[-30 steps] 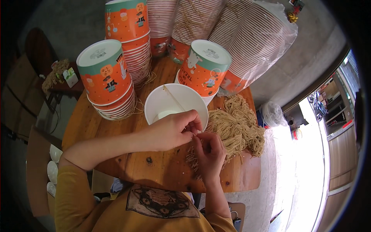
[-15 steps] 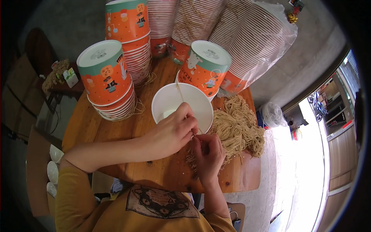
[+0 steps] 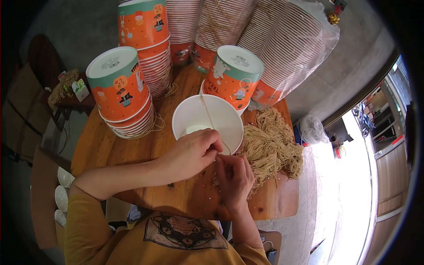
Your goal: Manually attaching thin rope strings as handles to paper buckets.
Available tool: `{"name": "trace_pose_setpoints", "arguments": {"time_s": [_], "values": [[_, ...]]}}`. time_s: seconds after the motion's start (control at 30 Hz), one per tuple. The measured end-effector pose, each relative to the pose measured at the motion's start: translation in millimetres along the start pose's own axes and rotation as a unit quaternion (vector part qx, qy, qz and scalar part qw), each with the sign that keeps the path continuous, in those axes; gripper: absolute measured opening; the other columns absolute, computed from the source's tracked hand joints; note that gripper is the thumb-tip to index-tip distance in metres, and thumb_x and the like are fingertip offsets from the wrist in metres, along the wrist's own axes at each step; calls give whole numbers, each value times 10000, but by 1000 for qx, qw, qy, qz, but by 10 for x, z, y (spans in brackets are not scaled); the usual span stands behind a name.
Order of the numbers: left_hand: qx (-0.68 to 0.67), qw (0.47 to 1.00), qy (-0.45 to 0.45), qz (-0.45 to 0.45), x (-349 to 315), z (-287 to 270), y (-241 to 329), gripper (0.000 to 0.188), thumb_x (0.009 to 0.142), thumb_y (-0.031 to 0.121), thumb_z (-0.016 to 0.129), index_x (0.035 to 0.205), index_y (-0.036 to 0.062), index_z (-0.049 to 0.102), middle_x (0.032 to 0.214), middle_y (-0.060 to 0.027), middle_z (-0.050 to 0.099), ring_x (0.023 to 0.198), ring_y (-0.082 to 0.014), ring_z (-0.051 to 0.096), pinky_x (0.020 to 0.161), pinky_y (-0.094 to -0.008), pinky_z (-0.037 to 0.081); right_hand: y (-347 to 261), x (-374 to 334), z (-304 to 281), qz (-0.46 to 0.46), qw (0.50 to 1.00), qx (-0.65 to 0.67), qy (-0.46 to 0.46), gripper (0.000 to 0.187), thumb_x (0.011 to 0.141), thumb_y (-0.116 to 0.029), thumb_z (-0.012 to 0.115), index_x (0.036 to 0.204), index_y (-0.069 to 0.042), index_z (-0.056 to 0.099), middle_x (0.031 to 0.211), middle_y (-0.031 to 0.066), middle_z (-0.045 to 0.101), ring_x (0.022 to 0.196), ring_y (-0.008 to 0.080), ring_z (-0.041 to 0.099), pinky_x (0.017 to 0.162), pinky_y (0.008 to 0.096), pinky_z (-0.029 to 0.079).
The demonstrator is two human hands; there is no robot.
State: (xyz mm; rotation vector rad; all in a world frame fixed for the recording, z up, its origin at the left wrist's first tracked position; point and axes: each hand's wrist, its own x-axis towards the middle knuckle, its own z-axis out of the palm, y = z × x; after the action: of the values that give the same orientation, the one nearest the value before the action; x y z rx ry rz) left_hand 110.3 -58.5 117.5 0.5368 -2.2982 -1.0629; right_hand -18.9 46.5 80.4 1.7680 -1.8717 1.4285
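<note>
A white-lined paper bucket (image 3: 183, 117) lies with its open mouth toward me in the middle of the wooden table (image 3: 132, 154). Thin beige string (image 3: 208, 112) runs from its far rim across the opening down to my hands. My left hand (image 3: 196, 150) reaches over the bucket's near rim, fingers bent and pinched on the string. Just right of it, my right hand (image 3: 236, 176) is closed too, thumb and forefinger pressed together at the string's near part. The fingertips of both hands meet, so whatever knot or end is between them is hidden.
A tangled heap of beige string (image 3: 276, 148) lies right of the bucket. Upside-down stacks of orange buckets stand at left (image 3: 119, 90) and behind (image 3: 236, 77). Plastic-wrapped bucket stacks (image 3: 293, 48) lean at the back. An open carton with white bowls (image 3: 62, 198) sits at lower left.
My left hand has dropped slightly toward me and its fingers have turned down, showing more of the string inside the bucket. My right hand has shifted a little left.
</note>
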Motion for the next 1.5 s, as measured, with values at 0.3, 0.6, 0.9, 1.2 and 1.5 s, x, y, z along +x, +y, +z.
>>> {"name": "trace_pose_setpoints", "arguments": {"time_s": [0.3, 0.6, 0.9, 1.2, 1.5], "values": [[-69, 997, -19, -24, 27, -25, 64, 276, 835, -28, 567, 1057, 41, 418, 821, -98, 602, 781, -249, 639, 695, -364, 505, -36, 2, -24, 59, 997, 57, -15, 162, 789, -9, 715, 902, -52, 608, 732, 61, 558, 569, 170, 559, 508, 291, 453], [-69, 994, -45, -69, 44, -46, 113, 331, 865, 29, 607, 1146, 53, 435, 846, -64, 650, 825, -169, 645, 738, -314, 495, 8, 46, -14, 176, 976, 125, -4, 43, 847, -37, 644, 876, -30, 613, 675, 10, 559, 563, 74, 476, 539, 226, 406], [-75, 993, -47, -80, 59, -50, 98, 332, 871, 28, 614, 1150, 42, 435, 865, -77, 666, 842, -185, 649, 766, -325, 498, 60, 17, -49, 97, 993, 70, -6, 186, 814, -6, 690, 966, -76, 610, 695, 18, 535, 544, 118, 481, 509, 266, 413], [-65, 992, -62, -87, 67, -74, 109, 351, 871, 32, 611, 1165, 48, 421, 889, -87, 659, 864, -208, 652, 776, -337, 500, 85, 30, -78, 12, 999, 27, -28, 241, 768, 31, 695, 956, -86, 600, 749, 57, 549, 587, 208, 548, 539, 330, 467], [-17, 995, -89, -53, 67, -21, 73, 334, 876, 17, 576, 1171, 56, 423, 888, -94, 598, 847, -234, 618, 765, -356, 496, 34, -21, 15, 173, 969, 176, -17, 83, 859, -19, 644, 904, -31, 575, 725, -9, 560, 593, 43, 487, 544, 215, 414]]}}
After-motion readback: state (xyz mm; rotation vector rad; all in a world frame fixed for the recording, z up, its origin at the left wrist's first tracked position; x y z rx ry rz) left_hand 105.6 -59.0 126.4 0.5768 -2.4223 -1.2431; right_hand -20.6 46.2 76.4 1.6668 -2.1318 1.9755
